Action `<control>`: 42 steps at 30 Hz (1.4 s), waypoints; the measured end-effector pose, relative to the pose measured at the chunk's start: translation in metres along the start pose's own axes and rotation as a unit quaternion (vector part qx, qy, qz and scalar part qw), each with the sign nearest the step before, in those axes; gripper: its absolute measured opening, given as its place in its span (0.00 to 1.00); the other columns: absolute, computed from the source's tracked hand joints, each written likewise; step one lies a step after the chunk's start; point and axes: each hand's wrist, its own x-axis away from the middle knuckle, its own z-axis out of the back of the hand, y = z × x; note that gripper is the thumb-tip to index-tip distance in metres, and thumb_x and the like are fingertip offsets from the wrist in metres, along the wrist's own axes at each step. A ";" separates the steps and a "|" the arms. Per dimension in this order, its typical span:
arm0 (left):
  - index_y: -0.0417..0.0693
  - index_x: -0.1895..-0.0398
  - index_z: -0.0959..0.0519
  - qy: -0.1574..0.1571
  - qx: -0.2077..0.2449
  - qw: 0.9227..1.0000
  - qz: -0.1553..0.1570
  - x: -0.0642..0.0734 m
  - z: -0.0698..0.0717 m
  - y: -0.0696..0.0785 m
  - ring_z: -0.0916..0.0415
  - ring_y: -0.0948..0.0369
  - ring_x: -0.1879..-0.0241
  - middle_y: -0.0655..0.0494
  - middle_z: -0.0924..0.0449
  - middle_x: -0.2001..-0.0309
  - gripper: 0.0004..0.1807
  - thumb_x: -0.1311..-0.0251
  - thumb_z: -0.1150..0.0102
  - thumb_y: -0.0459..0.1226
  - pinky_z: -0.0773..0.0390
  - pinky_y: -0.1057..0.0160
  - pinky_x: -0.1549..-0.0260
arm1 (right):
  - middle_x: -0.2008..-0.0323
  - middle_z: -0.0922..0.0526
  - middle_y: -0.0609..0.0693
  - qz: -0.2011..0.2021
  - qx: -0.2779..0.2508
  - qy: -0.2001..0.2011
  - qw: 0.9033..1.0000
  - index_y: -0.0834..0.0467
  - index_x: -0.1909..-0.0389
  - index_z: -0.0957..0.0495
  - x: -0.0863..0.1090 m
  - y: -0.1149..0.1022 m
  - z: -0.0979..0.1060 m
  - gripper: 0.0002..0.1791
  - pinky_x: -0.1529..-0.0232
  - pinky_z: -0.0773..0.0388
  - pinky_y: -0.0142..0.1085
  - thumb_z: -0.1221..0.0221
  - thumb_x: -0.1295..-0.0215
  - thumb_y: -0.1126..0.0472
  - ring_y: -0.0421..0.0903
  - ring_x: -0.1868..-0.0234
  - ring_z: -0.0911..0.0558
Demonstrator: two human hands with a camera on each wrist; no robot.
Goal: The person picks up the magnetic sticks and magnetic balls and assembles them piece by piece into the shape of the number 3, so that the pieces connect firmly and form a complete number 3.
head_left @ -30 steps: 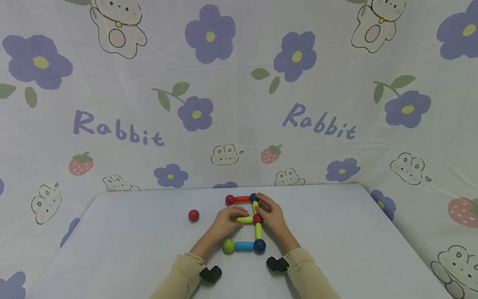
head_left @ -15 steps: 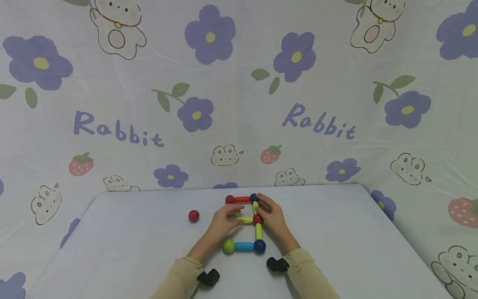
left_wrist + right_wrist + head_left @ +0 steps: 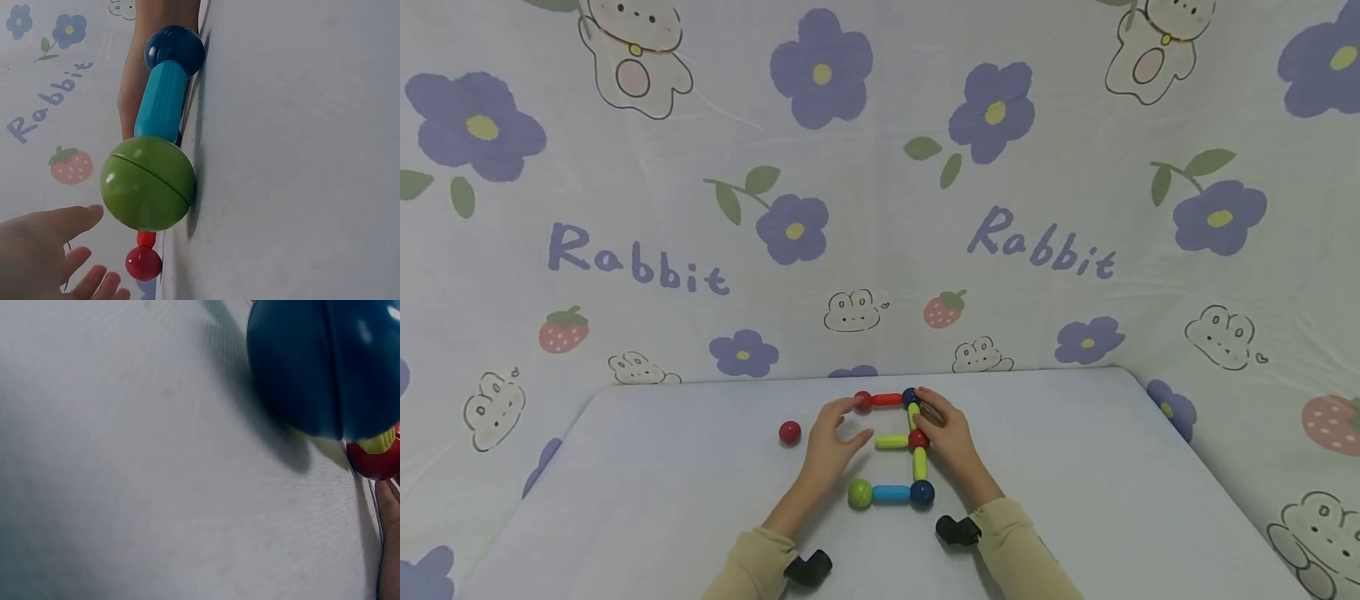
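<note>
A ball-and-rod toy figure lies on the table. Along its right side, yellow-green rods (image 3: 920, 464) join a far navy ball (image 3: 910, 396), a middle red ball (image 3: 918, 440) and a near navy ball (image 3: 922, 493). My right hand (image 3: 953, 442) holds the upper part, index finger at the far navy ball, thumb by the rod below it. Leftward from the middle ball runs another yellow-green rod (image 3: 892, 442), its left end bare. My left hand (image 3: 826, 450) has thumb and fingers spread apart, fingertips right at the far-left red ball (image 3: 863, 402), which ends a red rod (image 3: 887, 400).
A loose red ball (image 3: 790, 432) lies left of my left hand. At the figure's near end, a blue rod (image 3: 891, 493) links a green ball (image 3: 149, 184) to the near navy ball. Behind the white table (image 3: 647, 467) hangs a printed cloth (image 3: 880, 167).
My left hand has let go of the middle yellow-green rod's left end and moved left and away, up to the far-left red ball. My right hand has stayed in place.
</note>
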 end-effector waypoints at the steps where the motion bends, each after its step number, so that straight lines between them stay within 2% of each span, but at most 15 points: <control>1: 0.46 0.36 0.28 0.011 -0.006 1.000 0.000 0.001 0.001 0.000 0.31 0.50 0.35 0.47 0.28 0.38 0.31 0.45 0.31 0.34 0.29 0.48 0.35 | 0.30 0.35 0.65 0.000 0.000 0.004 1.000 0.69 0.36 0.31 -0.002 0.004 0.000 0.26 0.34 0.31 0.42 0.43 0.35 0.72 0.61 0.29 0.34; 7: 0.45 0.38 0.26 0.104 -0.031 0.994 -0.009 0.004 0.008 -0.001 0.33 0.47 0.35 0.45 0.30 0.37 0.31 0.48 0.30 0.32 0.31 0.46 0.34 | 0.30 0.33 0.59 -0.006 0.012 0.022 1.000 0.62 0.36 0.29 -0.009 0.026 -0.004 0.25 0.35 0.30 0.39 0.42 0.35 0.69 0.57 0.28 0.33; 11: 0.42 0.40 0.25 0.169 -0.040 0.985 -0.019 0.003 0.014 -0.006 0.35 0.44 0.35 0.41 0.31 0.38 0.30 0.50 0.29 0.29 0.32 0.43 0.35 | 0.30 0.33 0.58 -0.011 0.007 0.024 1.000 0.60 0.36 0.28 -0.009 0.024 -0.004 0.25 0.35 0.29 0.38 0.41 0.35 0.68 0.55 0.28 0.33; 15: 0.40 0.41 0.25 0.203 -0.051 0.978 -0.006 0.001 0.019 -0.015 0.35 0.42 0.36 0.38 0.32 0.38 0.31 0.51 0.28 0.29 0.31 0.43 0.37 | 0.30 0.33 0.61 -0.013 -0.005 0.017 1.000 0.64 0.36 0.29 -0.004 0.011 -0.002 0.26 0.35 0.30 0.41 0.41 0.35 0.69 0.58 0.28 0.34; 19: 0.39 0.39 0.27 0.211 -0.041 0.976 0.031 0.001 0.024 -0.021 0.34 0.41 0.37 0.37 0.34 0.37 0.32 0.52 0.29 0.29 0.28 0.45 0.38 | 0.31 0.33 0.64 -0.010 0.002 0.014 1.000 0.67 0.36 0.30 0.000 -0.002 -0.001 0.26 0.35 0.30 0.45 0.41 0.36 0.71 0.61 0.29 0.35; 23: 0.38 0.37 0.29 0.212 -0.043 0.974 0.072 0.002 0.028 -0.025 0.35 0.40 0.36 0.36 0.35 0.36 0.34 0.51 0.29 0.29 0.33 0.44 0.34 | 0.31 0.32 0.61 -0.018 0.016 0.023 0.999 0.64 0.36 0.29 -0.003 0.009 -0.003 0.26 0.35 0.30 0.44 0.40 0.36 0.68 0.59 0.28 0.35; 25: 0.37 0.37 0.30 0.213 -0.046 0.972 0.082 0.002 0.030 -0.025 0.36 0.39 0.34 0.35 0.35 0.37 0.35 0.52 0.30 0.28 0.35 0.44 0.32 | 0.30 0.32 0.59 -0.021 0.019 0.027 0.999 0.61 0.36 0.29 -0.006 0.017 -0.004 0.26 0.35 0.29 0.42 0.39 0.36 0.67 0.57 0.28 0.34; 27: 0.36 0.37 0.30 0.213 -0.045 0.972 0.089 0.003 0.031 -0.025 0.36 0.38 0.35 0.34 0.34 0.38 0.35 0.53 0.31 0.26 0.35 0.44 0.32 | 0.30 0.32 0.57 -0.026 0.018 0.030 0.999 0.59 0.35 0.28 -0.008 0.022 -0.005 0.27 0.36 0.29 0.41 0.37 0.37 0.64 0.55 0.29 0.33; 30: 0.34 0.38 0.29 0.213 -0.042 0.972 0.095 0.004 0.032 -0.025 0.34 0.37 0.37 0.31 0.33 0.40 0.34 0.54 0.34 0.24 0.35 0.43 0.33 | 0.29 0.33 0.59 -0.029 0.004 0.024 0.999 0.60 0.35 0.29 -0.008 0.020 -0.005 0.29 0.36 0.29 0.42 0.36 0.38 0.63 0.57 0.29 0.32; 38: 0.30 0.40 0.29 0.200 -0.031 0.974 0.106 0.006 0.033 -0.028 0.30 0.39 0.40 0.30 0.29 0.44 0.31 0.53 0.42 0.19 0.32 0.43 0.35 | 0.29 0.36 0.64 -0.035 -0.012 0.005 0.999 0.67 0.35 0.32 0.002 -0.009 -0.001 0.31 0.35 0.30 0.45 0.36 0.39 0.68 0.61 0.29 0.34; 42: 0.29 0.42 0.28 0.204 -0.025 0.973 0.104 0.007 0.032 -0.028 0.29 0.39 0.41 0.31 0.26 0.46 0.30 0.55 0.45 0.17 0.30 0.44 0.36 | 0.29 0.34 0.62 -0.036 0.001 0.022 0.999 0.65 0.35 0.30 -0.002 0.005 -0.004 0.29 0.36 0.29 0.42 0.37 0.39 0.67 0.59 0.28 0.34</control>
